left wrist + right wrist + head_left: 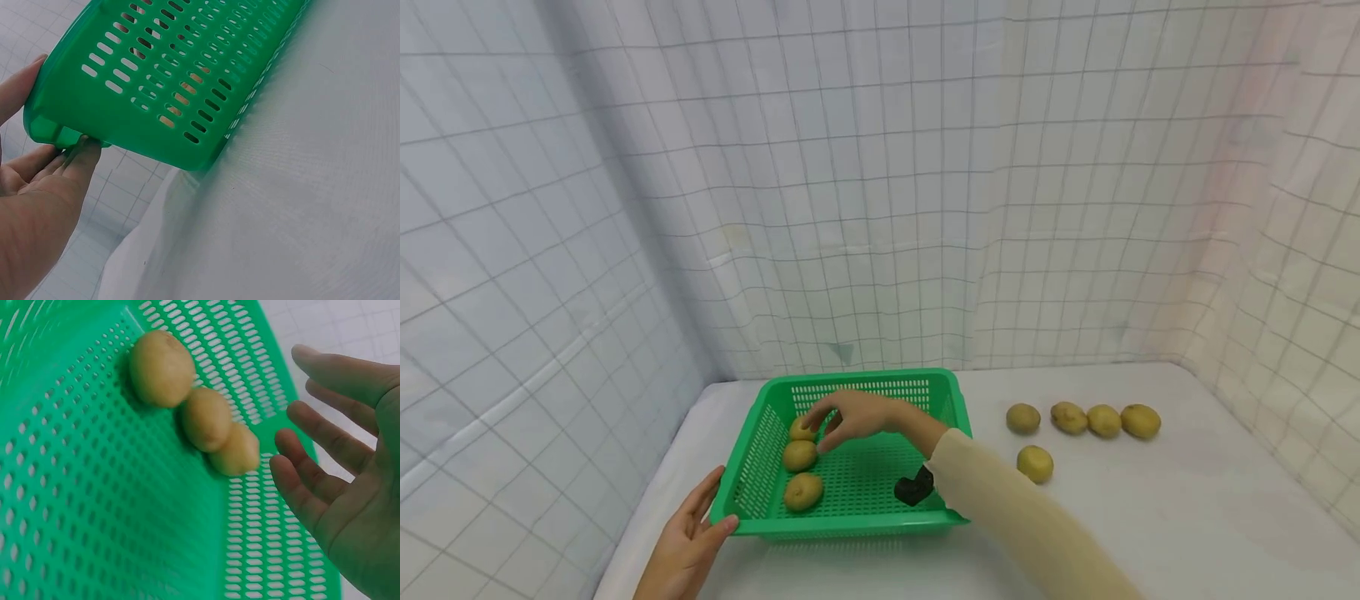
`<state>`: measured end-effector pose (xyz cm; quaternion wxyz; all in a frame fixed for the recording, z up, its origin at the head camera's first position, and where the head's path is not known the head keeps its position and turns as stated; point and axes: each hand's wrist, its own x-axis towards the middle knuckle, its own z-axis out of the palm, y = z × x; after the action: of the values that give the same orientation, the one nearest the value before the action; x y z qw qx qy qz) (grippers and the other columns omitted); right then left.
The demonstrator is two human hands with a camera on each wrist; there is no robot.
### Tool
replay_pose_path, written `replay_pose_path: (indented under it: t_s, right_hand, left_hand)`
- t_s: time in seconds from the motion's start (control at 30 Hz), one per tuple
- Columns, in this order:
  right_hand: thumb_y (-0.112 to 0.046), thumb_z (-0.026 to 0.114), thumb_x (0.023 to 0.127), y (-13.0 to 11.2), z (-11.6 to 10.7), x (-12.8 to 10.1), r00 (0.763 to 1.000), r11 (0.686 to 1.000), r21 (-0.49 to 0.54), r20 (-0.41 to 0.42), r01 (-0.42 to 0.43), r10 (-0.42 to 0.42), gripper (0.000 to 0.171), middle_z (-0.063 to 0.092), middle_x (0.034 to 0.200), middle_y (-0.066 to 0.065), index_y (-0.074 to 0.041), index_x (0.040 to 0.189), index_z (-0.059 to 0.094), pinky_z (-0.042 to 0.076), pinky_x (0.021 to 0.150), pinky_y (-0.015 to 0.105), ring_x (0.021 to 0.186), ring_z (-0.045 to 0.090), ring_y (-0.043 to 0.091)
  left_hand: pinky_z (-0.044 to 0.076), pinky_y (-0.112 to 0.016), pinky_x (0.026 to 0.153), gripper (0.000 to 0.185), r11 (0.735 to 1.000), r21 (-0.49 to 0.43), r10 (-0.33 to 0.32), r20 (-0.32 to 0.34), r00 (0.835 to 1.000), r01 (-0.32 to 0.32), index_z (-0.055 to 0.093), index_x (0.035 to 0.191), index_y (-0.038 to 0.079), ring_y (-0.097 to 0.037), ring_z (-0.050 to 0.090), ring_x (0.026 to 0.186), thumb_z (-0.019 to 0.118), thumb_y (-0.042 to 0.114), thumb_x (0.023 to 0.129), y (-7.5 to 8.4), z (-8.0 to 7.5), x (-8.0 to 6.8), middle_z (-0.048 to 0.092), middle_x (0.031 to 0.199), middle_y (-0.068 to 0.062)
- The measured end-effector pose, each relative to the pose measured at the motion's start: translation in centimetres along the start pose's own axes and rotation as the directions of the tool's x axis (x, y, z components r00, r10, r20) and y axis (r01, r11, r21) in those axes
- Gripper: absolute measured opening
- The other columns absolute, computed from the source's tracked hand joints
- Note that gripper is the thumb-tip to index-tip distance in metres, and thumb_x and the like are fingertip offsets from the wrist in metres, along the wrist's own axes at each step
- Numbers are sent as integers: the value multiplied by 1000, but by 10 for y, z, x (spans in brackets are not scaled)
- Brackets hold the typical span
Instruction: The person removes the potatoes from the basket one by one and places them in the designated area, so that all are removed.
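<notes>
Here the left hand (688, 533) grips the near left corner of the green basket (850, 521) on the table (1150, 517). The right hand (857, 414) hovers inside it, fingers loose and apart — just above three potatoes (800, 455) along the left wall.

We note the green basket (850, 454) sits at lower centre of the head view; its raised walls block any sideways approach, so entry is from above only. Inside, three potatoes (800, 455) line the left wall, leaving the mesh floor bare at centre and right. The right hand (850, 414) hangs fingers spread over the back left, just beside the rearmost potato, its sleeve crossing the right wall. The left hand (688, 537) holds the near left corner. Right of the basket, five loose potatoes (1103, 421) lie on the table (1187, 508); the near right stretch is bare. Curtains close off back and sides.
</notes>
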<state>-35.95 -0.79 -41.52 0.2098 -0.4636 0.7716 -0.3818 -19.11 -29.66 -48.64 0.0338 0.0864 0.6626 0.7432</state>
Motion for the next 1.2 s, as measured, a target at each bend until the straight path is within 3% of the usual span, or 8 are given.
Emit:
replay_pose_path:
  t_s: [0.1, 0.27, 0.5, 0.8, 1.07, 1.2]
  right_hand:
    - [-11, 78, 95, 3, 11, 11, 999, 999, 38, 42, 15, -17, 46, 64, 132, 13, 1, 137, 63, 52, 94, 22, 123, 60, 26]
    - [-12, 80, 94, 11, 28, 23, 993, 999, 34, 119, -2, -2, 45, 66, 132, 1, -4, 136, 66, 52, 93, 21, 118, 62, 11]
    - [-8, 78, 94, 17, 33, 25, 985, 997, 60, 167, -47, 36, 50, 63, 138, -2, -8, 142, 63, 47, 103, 26, 125, 57, 9]
    - [-3, 77, 94, 29, 40, 21, 949, 999, 6, 310, -51, 47, 59, 54, 150, -1, -9, 149, 57, 39, 109, 22, 133, 48, 5]
    - [0, 78, 92, 34, 45, 26, 948, 997, 77, 319, -20, -6, 52, 56, 143, 1, -6, 140, 60, 45, 105, 25, 125, 51, 3]
    - [-2, 76, 94, 33, 48, 25, 964, 998, 62, 265, -27, 9, 42, 60, 131, -5, -9, 133, 62, 46, 102, 23, 120, 53, 2]
  left_hand:
    - [47, -18, 100, 82, 1000, 9, 2, -8, 1000, -2, -2, 164, -2, 13, 46, 123, 56, 0, 105, 1, -2, -1, -10, 167, -26]
    - [49, -19, 98, 84, 999, 4, -32, -48, 998, 32, -1, 164, -1, 12, 50, 120, 58, 2, 105, -1, -2, -4, -6, 167, -25]
    - [50, -19, 97, 86, 999, 0, -52, -84, 995, 52, -2, 164, -1, 11, 52, 118, 60, 4, 104, 0, -1, -6, -3, 167, -24]
    - [48, -19, 99, 83, 1000, 11, -28, -32, 999, 29, -1, 164, -2, 11, 50, 121, 58, 4, 105, -1, 2, -2, -6, 168, -25]
    - [47, -19, 100, 81, 1000, 9, -18, -40, 999, 19, 1, 164, -2, 11, 49, 122, 57, 1, 105, 0, 1, -3, -5, 168, -24]
    - [45, -20, 103, 78, 1000, 17, 8, -22, 1000, -8, 5, 164, 0, 9, 46, 127, 56, 1, 105, -1, 1, -5, -2, 169, -22]
